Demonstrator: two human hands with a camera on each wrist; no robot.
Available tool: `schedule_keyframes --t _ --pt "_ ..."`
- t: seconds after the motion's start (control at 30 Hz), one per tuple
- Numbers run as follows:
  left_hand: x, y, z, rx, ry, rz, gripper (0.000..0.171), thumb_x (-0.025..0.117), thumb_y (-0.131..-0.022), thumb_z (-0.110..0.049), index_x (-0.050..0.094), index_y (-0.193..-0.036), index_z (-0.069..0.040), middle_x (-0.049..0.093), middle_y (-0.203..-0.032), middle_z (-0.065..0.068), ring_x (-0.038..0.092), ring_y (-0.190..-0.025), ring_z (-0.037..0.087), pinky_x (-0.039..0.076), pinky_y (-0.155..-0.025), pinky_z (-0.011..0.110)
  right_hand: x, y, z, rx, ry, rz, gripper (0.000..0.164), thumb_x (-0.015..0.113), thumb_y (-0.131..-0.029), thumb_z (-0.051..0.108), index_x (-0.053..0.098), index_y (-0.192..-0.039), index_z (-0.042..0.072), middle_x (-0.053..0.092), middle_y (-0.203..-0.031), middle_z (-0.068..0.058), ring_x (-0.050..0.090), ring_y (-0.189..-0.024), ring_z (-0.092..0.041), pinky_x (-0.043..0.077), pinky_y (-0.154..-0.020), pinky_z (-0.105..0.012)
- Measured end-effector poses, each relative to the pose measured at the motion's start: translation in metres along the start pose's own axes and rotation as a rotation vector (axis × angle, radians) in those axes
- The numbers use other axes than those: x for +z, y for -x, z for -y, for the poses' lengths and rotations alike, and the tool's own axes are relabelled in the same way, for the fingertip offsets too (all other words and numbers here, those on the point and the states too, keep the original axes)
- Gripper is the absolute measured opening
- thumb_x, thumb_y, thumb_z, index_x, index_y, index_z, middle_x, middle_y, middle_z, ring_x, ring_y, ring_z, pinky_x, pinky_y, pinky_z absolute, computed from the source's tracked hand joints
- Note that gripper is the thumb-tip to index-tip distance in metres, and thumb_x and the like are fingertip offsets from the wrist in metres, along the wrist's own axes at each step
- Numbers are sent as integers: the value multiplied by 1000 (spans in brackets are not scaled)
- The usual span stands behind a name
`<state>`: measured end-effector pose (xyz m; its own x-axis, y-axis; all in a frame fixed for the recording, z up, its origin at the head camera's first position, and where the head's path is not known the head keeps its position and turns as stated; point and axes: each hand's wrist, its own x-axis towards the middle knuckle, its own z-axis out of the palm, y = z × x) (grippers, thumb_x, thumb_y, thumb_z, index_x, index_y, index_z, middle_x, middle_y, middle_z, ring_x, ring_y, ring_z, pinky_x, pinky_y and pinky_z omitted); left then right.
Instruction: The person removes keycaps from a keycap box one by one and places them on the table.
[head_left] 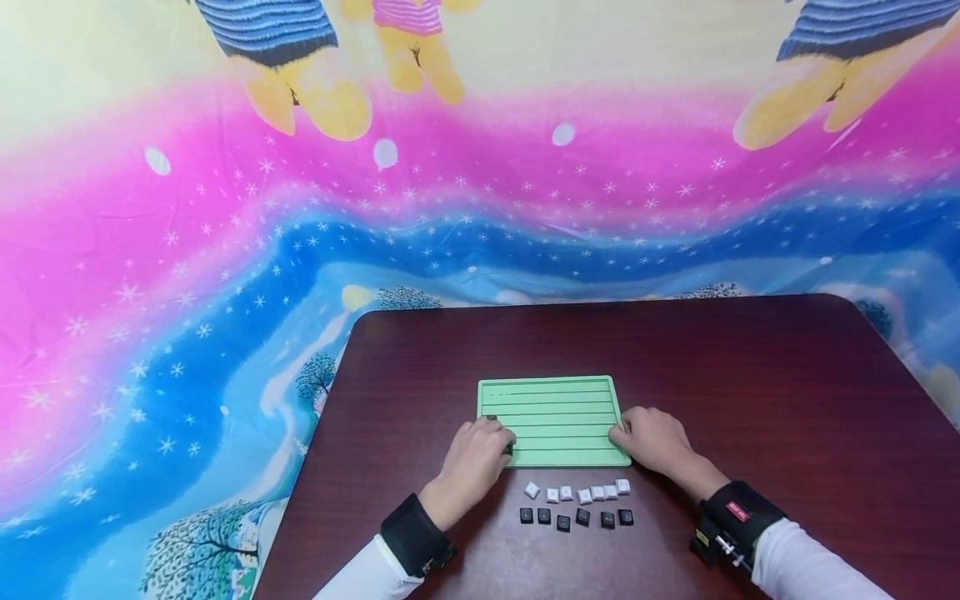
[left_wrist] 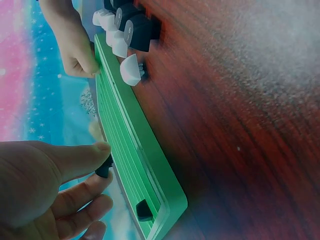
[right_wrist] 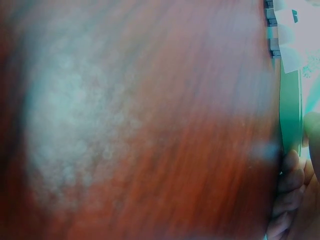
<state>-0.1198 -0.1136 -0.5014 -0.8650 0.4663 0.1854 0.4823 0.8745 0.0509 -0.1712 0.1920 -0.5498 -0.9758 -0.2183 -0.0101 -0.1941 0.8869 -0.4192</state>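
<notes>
A light green tray (head_left: 555,421) with parallel ridges lies on the table. My left hand (head_left: 474,457) is over its near left corner. Between thumb and forefinger it pinches a black keycap (left_wrist: 103,167), just above the ridges in the left wrist view; the other fingers are loosely bent. Another black keycap (left_wrist: 144,211) stands among the ridges at the tray's left end. At the opposite end, my right hand (head_left: 656,437) grips the tray's right edge. Its bent fingers (right_wrist: 291,177) are low against the green side in the right wrist view.
In front of the tray, a row of white keycaps (head_left: 566,493) lies on the dark brown table (head_left: 420,358). Nearer still is a looser row of black keycaps (head_left: 582,517), some turned askew. A printed cloth (head_left: 465,225) hangs behind the table's far edge.
</notes>
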Motion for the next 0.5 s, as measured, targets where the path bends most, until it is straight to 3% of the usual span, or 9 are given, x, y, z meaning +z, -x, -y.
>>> schedule_keyframes --t 0.5 --pt "1 14 -2 10 29 -30 17 86 -79 -24 75 -92 -21 72 -85 -8 63 -83 11 36 -64 20 0 1 0 -2 -9 -9 43 60 -86 19 32 -54 20 23 -52 9 19 -49 -10 13 -48 -25"
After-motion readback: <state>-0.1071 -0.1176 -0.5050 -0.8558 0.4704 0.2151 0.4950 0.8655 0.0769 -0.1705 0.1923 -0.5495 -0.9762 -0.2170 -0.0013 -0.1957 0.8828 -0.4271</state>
